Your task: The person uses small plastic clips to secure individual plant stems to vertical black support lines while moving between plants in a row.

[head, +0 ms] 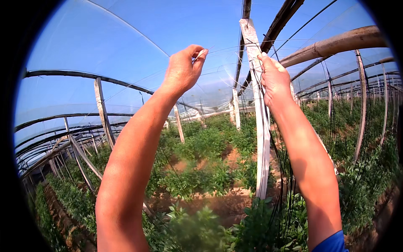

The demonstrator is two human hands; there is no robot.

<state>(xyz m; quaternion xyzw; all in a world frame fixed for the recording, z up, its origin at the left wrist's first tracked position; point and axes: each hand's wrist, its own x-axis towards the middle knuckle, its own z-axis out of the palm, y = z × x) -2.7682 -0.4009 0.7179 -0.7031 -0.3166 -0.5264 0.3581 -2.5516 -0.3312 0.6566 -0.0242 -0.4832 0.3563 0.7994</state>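
Both arms reach up in front of me. My left hand (185,69) is raised against the sky, with thumb and forefinger pinched on a thin pale line (225,49) that runs right towards a whitewashed post (259,126). Beside the upper part of that post is my right hand (275,77), its fingers curled and thumb up, pinching where thin strands meet; exactly which strand lies in its fingers is hard to make out. Dark strings (285,176) hang below the right hand, along the post. Loose pale ends (228,71) curl in the air between the hands.
A thick bamboo pole (340,44) crosses at upper right, with dark beams (280,22) overhead. Clear plastic film (126,41) spans above. Rows of leafy green plants (201,145) grow in brown soil (217,204). More posts (104,110) stand on both sides.
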